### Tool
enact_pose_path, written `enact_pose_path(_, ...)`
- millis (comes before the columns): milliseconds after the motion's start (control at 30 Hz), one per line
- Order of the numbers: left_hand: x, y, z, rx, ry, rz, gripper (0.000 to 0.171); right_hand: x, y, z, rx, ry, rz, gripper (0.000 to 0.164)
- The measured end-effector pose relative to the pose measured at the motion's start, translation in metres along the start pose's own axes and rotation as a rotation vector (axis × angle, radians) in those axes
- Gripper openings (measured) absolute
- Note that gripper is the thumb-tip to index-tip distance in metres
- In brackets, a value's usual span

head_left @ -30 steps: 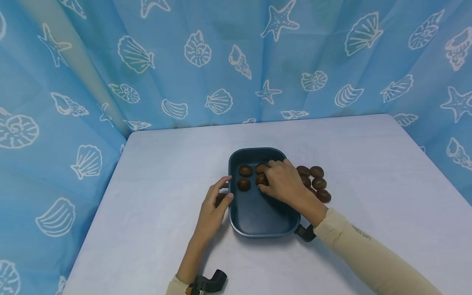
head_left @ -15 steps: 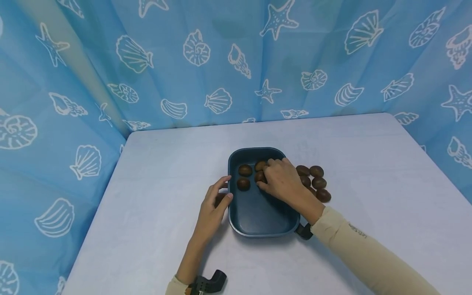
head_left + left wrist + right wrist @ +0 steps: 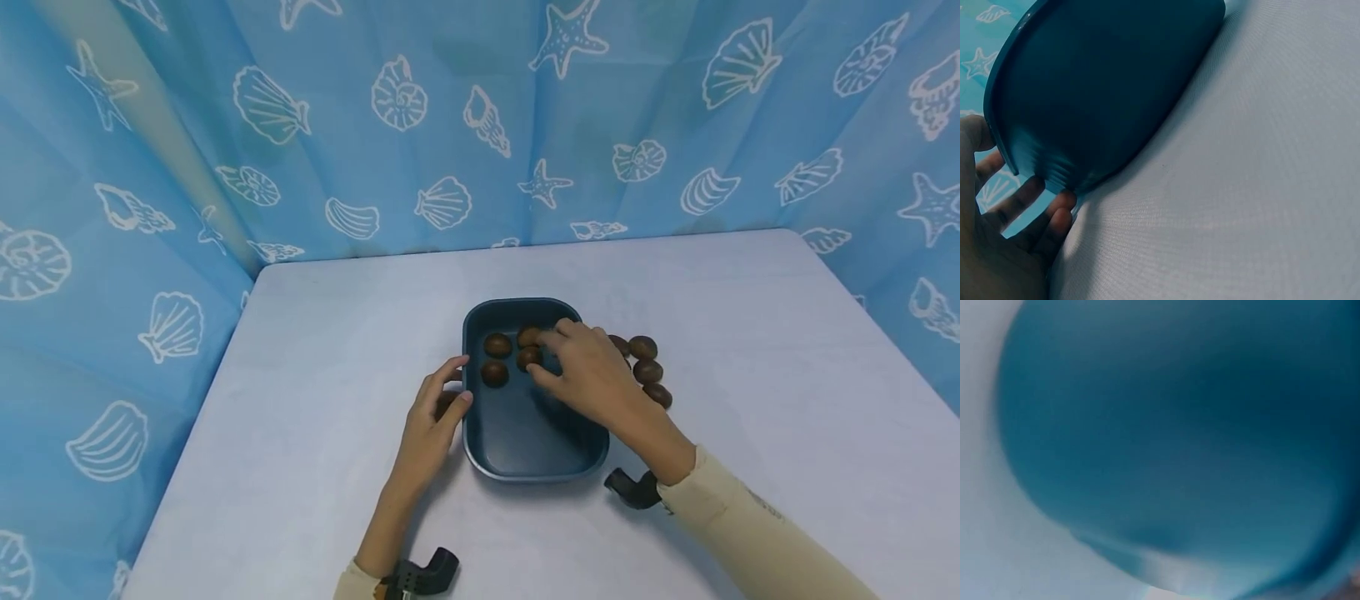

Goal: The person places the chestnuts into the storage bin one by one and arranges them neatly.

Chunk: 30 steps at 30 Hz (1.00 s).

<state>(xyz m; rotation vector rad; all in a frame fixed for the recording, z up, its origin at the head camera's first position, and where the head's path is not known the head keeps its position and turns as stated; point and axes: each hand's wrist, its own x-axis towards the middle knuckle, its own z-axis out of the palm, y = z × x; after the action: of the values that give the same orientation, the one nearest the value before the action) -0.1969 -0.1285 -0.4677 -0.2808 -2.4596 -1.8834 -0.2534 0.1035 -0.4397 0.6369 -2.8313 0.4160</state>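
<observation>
A dark blue rectangular tray (image 3: 517, 437) with rounded corners sits on the table. Two rows of two brown, glossy oval pieces lie in its far half, among them a far-left piece (image 3: 497, 345) and a near-right one (image 3: 528, 359). My left hand (image 3: 429, 425) rests its fingertips along the tray's left side; in the left wrist view the fingers (image 3: 1019, 203) touch the outer wall. Over the tray's right half hovers my right hand (image 3: 588, 371), holding nothing, fingers loosely spread beside the right pair. In the right wrist view only the blurred blue tray (image 3: 1147, 425) fills the frame.
Several more brown oval pieces (image 3: 647, 372) lie in a cluster on the table right of the tray, partly hidden behind my right hand. White cloth covers the table (image 3: 330, 350). A blue seashell-print curtain (image 3: 450, 125) hangs behind and at the sides.
My right hand has let go of the near-right brown piece and drawn back slightly to the right. That piece stays in the tray, now more visible. The left hand has held its place.
</observation>
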Motion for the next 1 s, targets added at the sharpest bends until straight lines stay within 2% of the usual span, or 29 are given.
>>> enact_pose_path(133,0.001,0.002,0.000,-0.002,-0.004,-0.003,0.045,-0.012,0.008,-0.007,0.097,0.046,0.000,0.033)
enact_pose_path(300,0.000,0.002,-0.001,0.007,-0.002,-0.011,0.045,-0.029,0.019,-0.014,0.163,0.108,-0.004,0.030)
enact_pose_path(500,0.000,0.002,-0.002,0.021,0.007,-0.014,0.045,-0.047,0.030,-0.021,0.226,0.114,0.049,0.026)
enact_pose_path(800,-0.001,0.002,0.001,0.031,0.009,-0.024,0.045,-0.068,0.054,-0.023,0.233,0.177,0.140,0.023)
enact_pose_path(1000,-0.001,0.001,0.002,0.035,0.007,-0.019,0.045,-0.080,0.065,-0.026,0.211,0.119,0.213,0.037)
